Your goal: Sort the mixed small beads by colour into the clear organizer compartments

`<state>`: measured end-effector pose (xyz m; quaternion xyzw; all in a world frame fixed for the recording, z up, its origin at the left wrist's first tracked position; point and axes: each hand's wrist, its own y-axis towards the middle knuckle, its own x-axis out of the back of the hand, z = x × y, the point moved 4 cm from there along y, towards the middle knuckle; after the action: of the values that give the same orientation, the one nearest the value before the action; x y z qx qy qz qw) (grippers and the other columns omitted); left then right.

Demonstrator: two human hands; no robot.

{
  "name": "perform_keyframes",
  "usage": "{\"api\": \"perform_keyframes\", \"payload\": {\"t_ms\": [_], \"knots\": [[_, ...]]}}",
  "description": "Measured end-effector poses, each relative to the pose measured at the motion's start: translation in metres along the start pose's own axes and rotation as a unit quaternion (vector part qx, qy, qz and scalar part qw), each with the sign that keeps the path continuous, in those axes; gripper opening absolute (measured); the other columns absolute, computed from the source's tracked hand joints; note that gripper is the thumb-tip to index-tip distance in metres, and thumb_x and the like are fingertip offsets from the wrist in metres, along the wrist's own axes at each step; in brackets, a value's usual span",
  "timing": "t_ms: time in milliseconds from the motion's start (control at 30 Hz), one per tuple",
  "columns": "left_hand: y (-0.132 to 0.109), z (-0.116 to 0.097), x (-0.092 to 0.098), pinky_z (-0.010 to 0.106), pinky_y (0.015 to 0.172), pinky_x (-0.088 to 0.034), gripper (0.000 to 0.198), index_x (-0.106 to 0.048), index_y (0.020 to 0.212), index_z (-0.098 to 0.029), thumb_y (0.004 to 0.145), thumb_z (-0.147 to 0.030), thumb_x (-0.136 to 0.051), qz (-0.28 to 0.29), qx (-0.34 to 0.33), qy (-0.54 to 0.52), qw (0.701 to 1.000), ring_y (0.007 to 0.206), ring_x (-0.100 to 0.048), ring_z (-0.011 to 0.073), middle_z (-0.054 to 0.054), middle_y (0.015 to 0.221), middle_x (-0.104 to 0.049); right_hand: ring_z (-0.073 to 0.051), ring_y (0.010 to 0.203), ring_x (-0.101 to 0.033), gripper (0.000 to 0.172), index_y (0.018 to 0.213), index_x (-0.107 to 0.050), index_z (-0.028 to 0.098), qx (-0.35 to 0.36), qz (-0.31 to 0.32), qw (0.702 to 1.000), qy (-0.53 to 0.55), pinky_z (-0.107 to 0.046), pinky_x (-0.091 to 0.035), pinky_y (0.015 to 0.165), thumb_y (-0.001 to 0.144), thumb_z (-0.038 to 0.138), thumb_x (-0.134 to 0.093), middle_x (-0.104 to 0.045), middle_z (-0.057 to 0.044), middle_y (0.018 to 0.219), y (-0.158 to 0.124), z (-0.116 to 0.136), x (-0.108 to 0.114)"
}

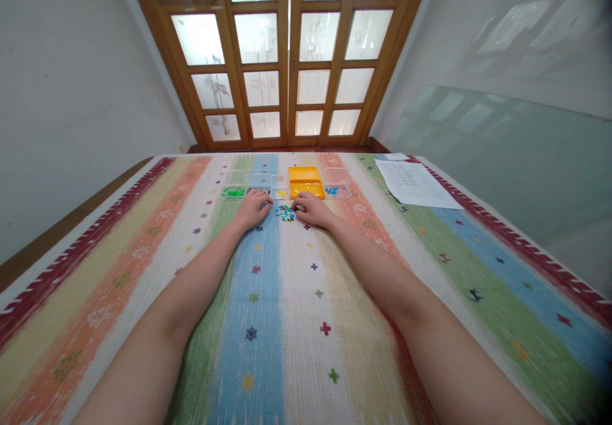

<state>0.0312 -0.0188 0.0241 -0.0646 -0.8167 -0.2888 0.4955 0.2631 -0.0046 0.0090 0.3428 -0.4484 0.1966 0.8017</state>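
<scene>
Both hands rest near the middle of the table, on either side of a small pile of mixed coloured pieces (285,213). My left hand (253,209) lies left of the pile with its fingers curled, in front of a clear box holding dark pieces. My right hand (310,209) touches the pile's right edge, fingers bent; anything between the fingertips is too small to make out. Behind it stands an open orange box (305,174) with pale pieces. Green pieces (234,192) sit in a clear box at the left, yellow pieces (281,193) near the centre, blue pieces (332,190) at the right.
A striped patterned cloth (301,297) covers the table (296,361). Printed paper sheets (415,183) lie at the back right. Beyond the far edge are wooden doors (287,62) with glass panes, and a glass board (502,157) leans on the right wall.
</scene>
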Motion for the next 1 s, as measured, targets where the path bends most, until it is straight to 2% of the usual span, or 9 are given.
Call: {"api": "perform_keyframes", "payload": {"t_ms": [433,633,800,900,1000], "knots": [[0.0,0.002,-0.002,0.044,0.107,-0.044,0.02,-0.075,0.097,-0.024,0.092,-0.024,-0.056,0.005,-0.004,0.001,1.0,0.114,-0.057,0.027,0.007,0.105,-0.071,-0.024,0.105,-0.059,0.012,0.098,-0.075,0.022,0.001,-0.006,1.0,0.0,-0.036,-0.045,0.096,0.093,0.022,-0.065,-0.067,-0.008,0.108,0.001,-0.003,-0.003],[0.0,0.003,-0.003,0.044,0.108,-0.044,0.02,-0.075,0.097,-0.025,0.091,-0.024,-0.057,0.005,-0.004,-0.008,1.0,0.114,-0.058,0.0264,0.007,0.105,-0.071,-0.022,0.1,-0.06,0.01,0.093,-0.073,0.021,-0.011,-0.038,0.999,0.015,-0.034,-0.045,0.092,0.092,0.02,-0.063,-0.068,-0.007,0.1,0.002,-0.003,0.001],[0.0,0.003,-0.004,0.043,0.106,-0.045,0.02,-0.075,0.097,-0.024,0.092,-0.024,-0.056,0.009,-0.018,0.003,1.0,0.112,-0.058,0.0261,0.007,0.105,-0.071,-0.023,0.097,-0.06,0.011,0.091,-0.072,0.02,-0.059,-0.105,0.993,0.01,-0.035,-0.045,0.09,0.093,0.021,-0.061,-0.069,-0.008,0.097,0.0,-0.011,0.018],[0.0,0.003,-0.004,0.042,0.107,-0.045,0.02,-0.075,0.098,-0.024,0.093,-0.024,-0.056,0.017,-0.02,0.008,1.0,0.113,-0.059,0.0256,0.006,0.105,-0.071,-0.025,0.1,-0.06,0.012,0.092,-0.071,0.02,-0.103,-0.175,0.979,-0.009,-0.038,-0.045,0.092,0.092,0.023,-0.059,-0.07,-0.009,0.1,-0.004,-0.031,0.033],[-0.001,0.003,-0.005,0.042,0.107,-0.045,0.019,-0.075,0.098,-0.024,0.092,-0.024,-0.057,0.016,-0.026,0.004,1.0,0.112,-0.059,0.0253,0.006,0.105,-0.071,-0.027,0.099,-0.06,0.013,0.09,-0.07,0.02,-0.177,-0.243,0.953,-0.037,-0.04,-0.044,0.092,0.091,0.023,-0.058,-0.07,-0.011,0.1,-0.012,-0.056,0.046]]}}
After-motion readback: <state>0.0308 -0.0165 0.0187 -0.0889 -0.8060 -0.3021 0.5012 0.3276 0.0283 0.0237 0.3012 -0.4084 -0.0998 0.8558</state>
